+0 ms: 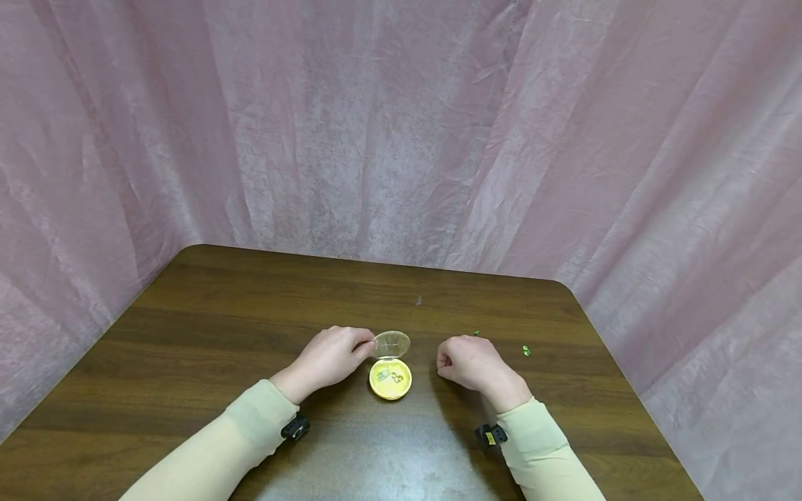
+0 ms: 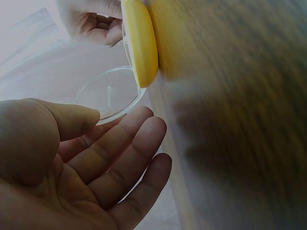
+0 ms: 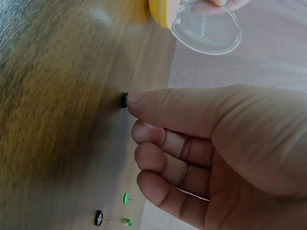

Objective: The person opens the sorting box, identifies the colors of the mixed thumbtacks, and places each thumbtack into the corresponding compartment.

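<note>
A small round yellow case (image 1: 390,396) lies on the table between the hands, its hinged clear lid (image 1: 391,344) raised. A few little pieces rest inside it. My left hand (image 1: 332,355) pinches the lid's rim between thumb and forefinger, the other fingers loosely bent, as the left wrist view shows. To the right of the case, my right hand (image 1: 473,362) has its fingers curled. In the right wrist view it holds a black thumbtack (image 3: 124,100) at the thumb tip, close over the table. The forefinger is hidden behind the thumb.
Green thumbtacks (image 3: 126,198) and another black thumbtack (image 3: 99,218) lie on the wooden table (image 1: 250,292) beyond the right hand. Two green ones (image 1: 526,351) show beside each other at the right. A pink curtain (image 1: 376,139) hangs behind the table's far edge.
</note>
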### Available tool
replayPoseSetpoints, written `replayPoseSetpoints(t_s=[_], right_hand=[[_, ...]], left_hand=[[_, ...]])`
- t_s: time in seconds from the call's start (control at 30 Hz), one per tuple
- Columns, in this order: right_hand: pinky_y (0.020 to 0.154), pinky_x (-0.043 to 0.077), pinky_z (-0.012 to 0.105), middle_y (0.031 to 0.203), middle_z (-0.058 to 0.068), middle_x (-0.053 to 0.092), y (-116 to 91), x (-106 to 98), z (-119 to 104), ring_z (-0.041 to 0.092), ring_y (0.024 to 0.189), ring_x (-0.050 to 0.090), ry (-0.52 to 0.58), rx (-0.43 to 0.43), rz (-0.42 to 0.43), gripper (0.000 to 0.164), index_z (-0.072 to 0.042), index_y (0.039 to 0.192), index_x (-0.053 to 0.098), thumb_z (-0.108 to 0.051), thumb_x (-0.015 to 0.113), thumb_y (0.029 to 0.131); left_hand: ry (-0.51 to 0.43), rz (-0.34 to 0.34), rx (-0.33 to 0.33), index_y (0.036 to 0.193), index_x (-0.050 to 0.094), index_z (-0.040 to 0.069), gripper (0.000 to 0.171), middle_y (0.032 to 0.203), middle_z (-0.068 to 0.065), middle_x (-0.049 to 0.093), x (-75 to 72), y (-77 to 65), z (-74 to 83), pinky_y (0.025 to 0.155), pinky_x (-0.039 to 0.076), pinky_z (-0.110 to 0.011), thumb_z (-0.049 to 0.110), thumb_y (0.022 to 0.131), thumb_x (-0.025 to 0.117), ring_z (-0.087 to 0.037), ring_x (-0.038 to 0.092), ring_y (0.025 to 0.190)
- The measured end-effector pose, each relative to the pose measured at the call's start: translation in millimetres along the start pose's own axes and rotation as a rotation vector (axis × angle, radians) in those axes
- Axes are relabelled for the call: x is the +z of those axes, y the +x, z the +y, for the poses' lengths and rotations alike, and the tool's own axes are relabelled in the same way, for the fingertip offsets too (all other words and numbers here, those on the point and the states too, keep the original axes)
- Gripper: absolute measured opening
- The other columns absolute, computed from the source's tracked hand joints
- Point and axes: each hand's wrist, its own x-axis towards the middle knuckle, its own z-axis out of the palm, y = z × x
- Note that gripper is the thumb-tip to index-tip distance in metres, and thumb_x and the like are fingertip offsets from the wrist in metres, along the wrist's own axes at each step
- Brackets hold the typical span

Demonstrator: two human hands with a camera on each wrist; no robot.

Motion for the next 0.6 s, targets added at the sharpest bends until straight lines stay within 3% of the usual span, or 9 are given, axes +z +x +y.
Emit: replayPoseSetpoints(t_s=[0.33, 0.47, 0.6], right_hand=[[0.058, 0.04, 0.031, 0.061, -0.013, 0.048, -0.5, 0.8, 1.0, 0.008, 0.059, 0.045, 0.0, -0.009, 0.031, 0.021, -0.027, 0.064, 0.057, -0.011, 0.063, 0.075], [0.062, 0.042, 0.031, 0.065, -0.017, 0.051, -0.1, -1.5, 2.8, 0.006, 0.062, 0.048, 0.057, 0.01, 0.057, 0.019, -0.03, 0.069, 0.061, -0.015, 0.065, 0.08], [0.065, 0.044, 0.03, 0.071, -0.018, 0.055, 2.4, -6.3, 3.7, 0.005, 0.067, 0.052, 0.184, 0.034, 0.083, 0.012, -0.03, 0.077, 0.065, -0.021, 0.067, 0.085]], left_hand=[[0.002, 0.006, 0.01, 0.1, 0.075, 0.021, 0.016, 0.082, 0.018, 0.063, 1.4, -0.6, -1.8, 0.066, 0.044, -0.031, 0.03, 0.099, 0.061, -0.005, 0.053, 0.066], [0.003, 0.004, 0.01, 0.1, 0.075, 0.022, 0.017, 0.081, 0.019, 0.063, 2.4, -0.9, -3.0, 0.065, 0.044, -0.03, 0.031, 0.099, 0.061, -0.005, 0.053, 0.065], [0.0, 0.001, 0.006, 0.102, 0.076, 0.022, 0.018, 0.083, 0.019, 0.064, 2.1, -0.6, -3.1, 0.066, 0.044, -0.03, 0.031, 0.099, 0.06, -0.005, 0.054, 0.066]])
